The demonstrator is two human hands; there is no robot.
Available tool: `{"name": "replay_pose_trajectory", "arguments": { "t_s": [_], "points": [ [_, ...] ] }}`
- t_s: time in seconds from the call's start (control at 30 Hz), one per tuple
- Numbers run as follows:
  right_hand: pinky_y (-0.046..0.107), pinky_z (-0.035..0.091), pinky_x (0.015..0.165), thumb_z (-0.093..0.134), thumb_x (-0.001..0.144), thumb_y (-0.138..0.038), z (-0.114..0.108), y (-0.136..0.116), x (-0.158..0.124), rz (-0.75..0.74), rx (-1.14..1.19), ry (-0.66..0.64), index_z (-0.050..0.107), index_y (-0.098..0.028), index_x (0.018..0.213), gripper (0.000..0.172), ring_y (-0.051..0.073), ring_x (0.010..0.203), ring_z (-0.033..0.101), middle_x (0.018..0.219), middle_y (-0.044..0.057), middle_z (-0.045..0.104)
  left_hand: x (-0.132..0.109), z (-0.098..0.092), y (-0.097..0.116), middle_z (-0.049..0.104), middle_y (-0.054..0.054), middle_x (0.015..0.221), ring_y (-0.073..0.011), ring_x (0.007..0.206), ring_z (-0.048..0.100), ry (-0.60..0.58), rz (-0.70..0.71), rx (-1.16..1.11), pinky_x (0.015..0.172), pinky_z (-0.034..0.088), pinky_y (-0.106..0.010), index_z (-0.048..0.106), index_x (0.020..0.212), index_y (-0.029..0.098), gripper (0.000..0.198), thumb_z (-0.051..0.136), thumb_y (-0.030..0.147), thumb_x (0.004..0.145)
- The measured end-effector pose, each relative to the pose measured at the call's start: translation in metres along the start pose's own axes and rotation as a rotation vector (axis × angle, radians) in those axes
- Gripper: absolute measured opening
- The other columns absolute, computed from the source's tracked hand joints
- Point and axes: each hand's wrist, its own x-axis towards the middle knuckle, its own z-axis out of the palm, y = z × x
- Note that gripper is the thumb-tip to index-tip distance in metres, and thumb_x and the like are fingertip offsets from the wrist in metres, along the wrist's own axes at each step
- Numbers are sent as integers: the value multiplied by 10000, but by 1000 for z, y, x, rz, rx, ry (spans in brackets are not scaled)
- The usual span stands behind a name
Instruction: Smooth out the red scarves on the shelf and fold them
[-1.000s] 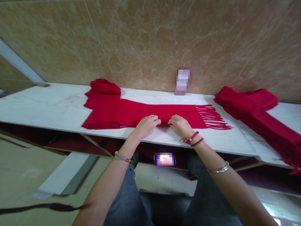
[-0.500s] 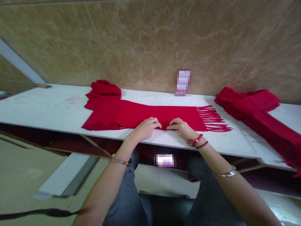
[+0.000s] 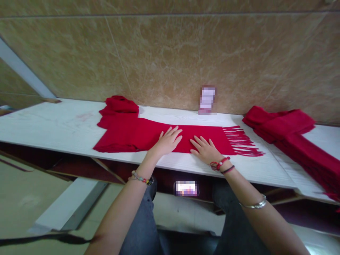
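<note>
A red fringed scarf [image 3: 148, 132] lies stretched along the white tabletop, its fringe toward the right. At its left end the cloth is layered and bunched up toward the wall. My left hand [image 3: 168, 140] rests flat on the middle of the scarf with its fingers spread. To the right of it, my right hand [image 3: 205, 148] also lies flat on the cloth, fingers apart, between the scarf's near edge and the fringe. Neither hand grips anything.
More folded red scarves [image 3: 289, 124] lie crossed at the right of the white table [image 3: 47, 122]. A blurred-out upright item [image 3: 207, 100] leans at the tiled wall [image 3: 164, 56]. Below the table edge shows a blurred lit rectangle [image 3: 186, 188], above my knees.
Both hands have gone from pinching the scarf's near edge to lying flat on it with fingers spread. The view has tilted slightly up.
</note>
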Motion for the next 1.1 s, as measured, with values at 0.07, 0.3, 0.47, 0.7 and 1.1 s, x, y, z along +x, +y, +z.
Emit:
{"name": "replay_pose_trajectory", "arguments": {
  "t_s": [0.07,0.3,0.47,0.7,1.1],
  "points": [
    [587,286,998,331,924,-401,-1,0,-3,2,-50,-43,343,-206,1389,504,315,1323,279,1462,102,302,6,8,0,197,-89,1498,-343,1368,122,-63,-100,93,1027,155,-622,290,1400,274,530,259,490,917],
    [596,309,976,357,916,-374,-9,29,-10,176,-80,-159,396,-194,1359,480,348,1318,277,1463,126,294,4,16,-1,142,-71,1510,-386,1359,95,-79,-111,162,1033,122,-629,243,1424,282,585,244,534,896],
    [574,309,993,358,903,-445,-17,33,21,224,11,-36,364,-165,1372,547,324,1334,254,1457,165,292,5,15,0,158,-58,1508,-368,1364,105,-74,-121,170,1040,126,-620,257,1418,288,583,244,540,893],
    [605,259,1003,315,916,-440,5,25,50,136,41,-82,339,-183,1385,535,312,1340,243,1469,136,278,1,14,3,159,-63,1507,-365,1365,107,-71,-124,169,1047,125,-602,251,1422,271,583,237,528,899],
    [347,339,1028,429,895,-246,-39,66,83,15,-46,-84,438,-68,1314,456,223,1265,397,1374,176,430,39,-62,-47,164,-105,1504,-292,1372,141,-226,-76,323,1065,213,-456,285,1408,215,567,355,424,886]
  ]
}}
